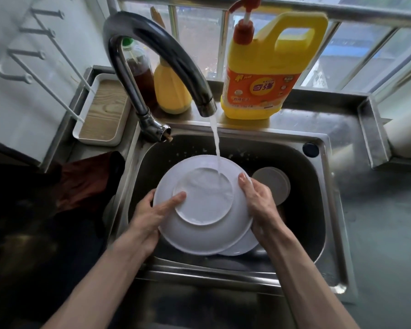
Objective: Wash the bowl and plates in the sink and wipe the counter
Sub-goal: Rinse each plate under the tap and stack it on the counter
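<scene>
A white plate (199,231) is held bottom-up over the steel sink (323,200), with tap water falling onto its foot ring. My left hand (150,217) grips its left rim, thumb laid across the underside. My right hand (259,205) holds the right rim with fingers over the edge. A second white plate (244,248) peeks out just below it. Another white dish (274,184) lies upside down deeper in the basin, right of my right hand.
The dark curved faucet (166,55) runs above the basin. A yellow dish soap jug (268,67), a small yellow bottle (171,91) and a brown bottle (140,65) stand behind it. A brown cloth (86,184) lies left; the wet counter (387,222) spreads right.
</scene>
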{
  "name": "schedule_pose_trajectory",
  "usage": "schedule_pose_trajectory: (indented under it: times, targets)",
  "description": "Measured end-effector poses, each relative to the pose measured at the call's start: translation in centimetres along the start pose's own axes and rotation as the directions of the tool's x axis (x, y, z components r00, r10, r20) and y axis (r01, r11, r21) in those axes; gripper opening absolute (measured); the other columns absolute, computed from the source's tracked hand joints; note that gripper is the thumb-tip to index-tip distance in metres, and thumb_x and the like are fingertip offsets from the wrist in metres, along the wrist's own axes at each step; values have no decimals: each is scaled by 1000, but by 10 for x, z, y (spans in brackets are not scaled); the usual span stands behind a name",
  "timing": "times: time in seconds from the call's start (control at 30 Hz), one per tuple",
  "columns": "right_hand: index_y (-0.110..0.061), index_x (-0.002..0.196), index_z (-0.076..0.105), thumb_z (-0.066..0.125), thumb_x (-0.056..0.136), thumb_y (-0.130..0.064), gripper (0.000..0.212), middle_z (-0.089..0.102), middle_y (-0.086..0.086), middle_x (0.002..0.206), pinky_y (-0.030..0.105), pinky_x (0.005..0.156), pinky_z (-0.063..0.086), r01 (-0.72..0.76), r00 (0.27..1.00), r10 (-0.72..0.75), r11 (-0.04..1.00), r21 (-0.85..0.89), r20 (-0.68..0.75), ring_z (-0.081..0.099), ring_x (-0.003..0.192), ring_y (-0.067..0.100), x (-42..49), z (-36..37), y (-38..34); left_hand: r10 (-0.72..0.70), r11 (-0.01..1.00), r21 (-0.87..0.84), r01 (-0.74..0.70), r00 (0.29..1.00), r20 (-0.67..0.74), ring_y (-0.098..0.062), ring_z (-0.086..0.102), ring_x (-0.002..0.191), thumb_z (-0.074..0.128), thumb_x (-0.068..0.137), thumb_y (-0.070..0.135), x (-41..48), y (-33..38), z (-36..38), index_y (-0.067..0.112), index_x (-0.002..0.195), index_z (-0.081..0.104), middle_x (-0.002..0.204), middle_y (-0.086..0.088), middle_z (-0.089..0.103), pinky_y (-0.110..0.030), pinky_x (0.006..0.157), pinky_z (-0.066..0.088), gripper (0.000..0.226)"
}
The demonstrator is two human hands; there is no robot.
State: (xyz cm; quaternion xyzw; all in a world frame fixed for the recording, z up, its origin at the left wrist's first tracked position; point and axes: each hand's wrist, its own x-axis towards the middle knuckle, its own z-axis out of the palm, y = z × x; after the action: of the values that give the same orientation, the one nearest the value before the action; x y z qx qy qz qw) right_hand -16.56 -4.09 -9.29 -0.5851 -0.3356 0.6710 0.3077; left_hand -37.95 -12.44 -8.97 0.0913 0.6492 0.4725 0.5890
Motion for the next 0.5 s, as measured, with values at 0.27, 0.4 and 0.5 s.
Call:
schedule_pose_trajectory:
  times: [0.27,0.4,0.5]
  targets:
    - [-13,113,76,75,93,-29,26,79,13,102,39,74,61,-106,990,111,992,-62,89,77,88,31,1,-19,-5,-142,987,117,114,953,267,-33,75,103,77,86,12,2,21,-2,23,134,62,117,-12,76,-40,76,64,52]
    - [-10,107,78,75,94,-37,30,80,12,92,36,68,60,-125,987,140,976,-176,74,77,79,27,3,-13,-11,-189,975,154,157,957,220,-33,76,99,85,75,18,11,27,5,27,138,60,119,-13,74,-40,72,64,68]
    - [-10,106,76,72,97,-35,27,80,12,91,37,67,62,-97,995,96,993,-65,-27,78,81,29,0,-10,-7,-115,986,128,108,992,50,-30,74,100,92,63,28,10,16,5,25,145,51,123,-10,71,-37,71,61,91]
